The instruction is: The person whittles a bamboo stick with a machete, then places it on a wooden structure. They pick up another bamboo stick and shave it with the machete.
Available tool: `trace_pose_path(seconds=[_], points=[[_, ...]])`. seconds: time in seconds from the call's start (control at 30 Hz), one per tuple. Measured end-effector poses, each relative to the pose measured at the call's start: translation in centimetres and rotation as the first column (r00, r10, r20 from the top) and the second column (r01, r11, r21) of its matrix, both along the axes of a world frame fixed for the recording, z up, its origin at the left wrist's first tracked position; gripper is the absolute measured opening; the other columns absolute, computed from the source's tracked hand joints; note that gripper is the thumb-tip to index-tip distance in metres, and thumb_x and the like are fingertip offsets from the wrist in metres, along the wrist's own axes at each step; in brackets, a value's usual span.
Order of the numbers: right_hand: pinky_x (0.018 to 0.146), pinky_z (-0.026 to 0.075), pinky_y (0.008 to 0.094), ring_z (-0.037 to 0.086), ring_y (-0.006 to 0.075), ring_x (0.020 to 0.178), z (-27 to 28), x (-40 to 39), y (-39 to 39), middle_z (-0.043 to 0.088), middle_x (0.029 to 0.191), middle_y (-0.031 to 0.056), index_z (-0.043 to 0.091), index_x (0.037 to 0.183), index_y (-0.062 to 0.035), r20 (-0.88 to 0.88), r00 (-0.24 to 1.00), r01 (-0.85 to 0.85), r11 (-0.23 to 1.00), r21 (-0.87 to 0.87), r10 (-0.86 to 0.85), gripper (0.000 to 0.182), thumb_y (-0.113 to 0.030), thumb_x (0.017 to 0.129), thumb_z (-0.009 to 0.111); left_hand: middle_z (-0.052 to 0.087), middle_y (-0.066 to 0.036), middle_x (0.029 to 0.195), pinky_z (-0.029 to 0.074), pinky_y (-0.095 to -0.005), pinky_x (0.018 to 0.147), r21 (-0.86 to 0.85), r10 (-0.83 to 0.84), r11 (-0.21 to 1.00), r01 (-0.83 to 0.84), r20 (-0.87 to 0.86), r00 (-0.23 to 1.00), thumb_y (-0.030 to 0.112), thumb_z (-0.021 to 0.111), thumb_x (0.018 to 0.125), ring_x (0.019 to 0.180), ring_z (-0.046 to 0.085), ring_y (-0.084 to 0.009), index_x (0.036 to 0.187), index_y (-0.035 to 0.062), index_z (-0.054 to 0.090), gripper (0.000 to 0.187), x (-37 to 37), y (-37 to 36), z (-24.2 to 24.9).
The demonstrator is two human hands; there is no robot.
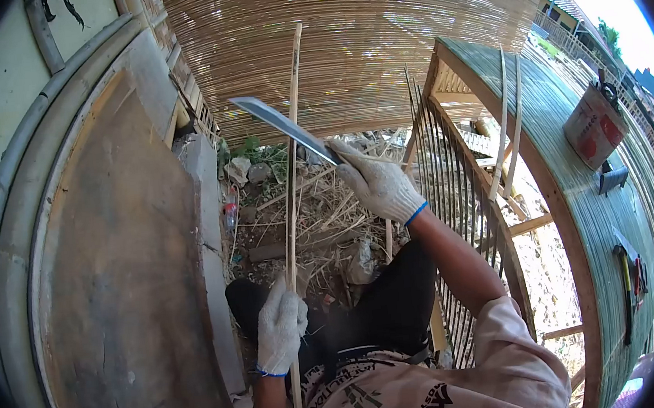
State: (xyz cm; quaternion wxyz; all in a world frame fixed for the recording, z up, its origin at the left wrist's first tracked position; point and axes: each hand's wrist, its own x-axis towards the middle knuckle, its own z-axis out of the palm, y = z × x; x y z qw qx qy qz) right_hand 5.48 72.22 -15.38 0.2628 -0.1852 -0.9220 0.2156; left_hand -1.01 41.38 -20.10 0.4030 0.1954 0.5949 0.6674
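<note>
My left hand (281, 328), in a white knit glove, is closed around a long bamboo strip (293, 77) in front of my lap. The strip stands nearly upright in this view, its lower end running past my shirt. In my gloved right hand (382, 186) is a machete (276, 120), gripped by its handle, which the fingers hide. Its blade points up and to the left and overlaps the strip well above my left hand. Bamboo shavings (336, 219) litter the ground beyond my knees.
A woven bamboo screen (373, 26) hangs ahead. At left leans a large brown board (120, 263). On the right, a green-topped bench (594, 202) carries a red-and-white container (595, 127) and a hammer (626, 285). Thin rods (454, 215) stand beside its frame.
</note>
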Motion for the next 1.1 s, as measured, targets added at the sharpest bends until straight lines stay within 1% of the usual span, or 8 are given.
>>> trace_pose_path(seconds=[0.03,0.07,0.17,0.37,0.67,0.83,0.9,1.1], points=[[0.084,0.057,0.0525,0.073,0.0414,0.096,0.0,0.4,-1.5,0.075,0.103,0.0218,0.043,0.161,-0.0180,0.121,0.991,-0.060,0.997,-0.041,0.065,0.058,-0.036,0.107,0.055,0.044,0.006,0.073,0.035,-0.0203,0.049,0.009,0.018,1.000,-0.018,0.005,1.000,0.024,0.048,0.115,0.058,0.039,-0.0025,0.153,0.0045,0.050,0.043,-0.5,0.8,0.0],[0.089,0.057,0.0524,0.073,0.0448,0.101,0.5,1.2,-3.6,0.073,0.120,0.0242,0.047,0.161,-0.0181,0.167,0.977,-0.125,0.989,-0.073,0.136,0.056,-0.031,0.107,0.055,0.044,0.006,0.074,0.035,-0.0201,0.049,-0.012,0.008,1.000,-0.008,-0.009,1.000,0.022,0.048,0.114,0.058,0.039,-0.0025,0.157,0.0064,0.048,0.045,-0.9,1.5,0.0],[0.074,0.056,0.0516,0.071,0.0415,0.082,0.1,2.1,-7.1,0.070,0.092,0.0205,0.048,0.160,-0.0233,0.292,0.928,-0.238,0.971,-0.009,0.230,0.056,-0.034,0.106,0.058,0.044,0.007,0.075,0.034,-0.0195,0.050,-0.033,0.003,0.999,-0.004,-0.039,0.999,0.019,0.047,0.114,0.060,0.038,-0.0016,0.156,0.0072,0.050,0.044,-1.3,2.8,1.4],[0.067,0.057,0.0500,0.071,0.0385,0.076,-1.4,1.1,-5.6,0.066,0.084,0.0170,0.047,0.160,-0.0251,0.156,0.963,-0.226,0.974,0.020,0.220,0.055,-0.039,0.107,0.057,0.048,0.008,0.080,0.037,-0.0189,0.053,-0.058,-0.007,0.998,0.002,-0.089,0.996,0.014,0.050,0.113,0.063,0.042,-0.0010,0.158,0.0047,0.048,0.047,-0.5,1.9,0.8],[0.063,0.057,0.0500,0.072,0.0368,0.075,-1.1,0.0,-4.8,0.067,0.084,0.0174,0.048,0.158,-0.0261,0.180,0.964,-0.226,0.961,0.158,0.197,0.054,-0.041,0.108,0.056,0.048,0.007,0.079,0.037,-0.0198,0.053,-0.107,-0.029,0.994,0.010,-0.173,0.985,0.015,0.052,0.112,0.063,0.043,-0.0018,0.157,0.0035,0.049,0.046,-0.6,0.8,0.6],[0.066,0.057,0.0507,0.073,0.0366,0.078,-0.7,-0.7,-4.1,0.068,0.084,0.0169,0.051,0.156,-0.0235,0.227,0.962,-0.197,0.963,0.183,0.154,0.052,-0.040,0.107,0.057,0.048,0.008,0.079,0.038,-0.0198,0.053,-0.069,-0.008,0.998,0.002,-0.087,0.996,0.015,0.052,0.112,0.063,0.043,-0.0015,0.153,0.0025,0.052,0.043,-0.3,0.1,-0.3],[0.068,0.057,0.0503,0.073,0.0368,0.079,-1.4,-1.5,-2.5,0.070,0.087,0.0169,0.052,0.156,-0.0232,0.069,0.988,-0.145,0.975,0.167,0.135,0.052,-0.040,0.107,0.057,0.047,0.008,0.079,0.037,-0.0193,0.054,-0.066,-0.014,0.998,0.007,-0.102,0.995,0.014,0.053,0.112,0.063,0.042,-0.0011,0.154,0.0024,0.051,0.043,0.2,-0.2,-0.9],[0.074,0.058,0.0517,0.074,0.0394,0.087,0.4,-2.6,-0.5,0.075,0.099,0.0181,0.052,0.155,-0.0233,0.196,0.977,-0.121,0.980,0.160,0.089,0.050,-0.038,0.108,0.054,0.046,0.008,0.079,0.038,-0.0201,0.057,-0.072,-0.008,0.997,0.004,-0.050,0.999,0.012,0.054,0.111,0.066,0.041,-0.0013,0.151,0.0005,0.052,0.041,0.7,0.1,-0.5]])
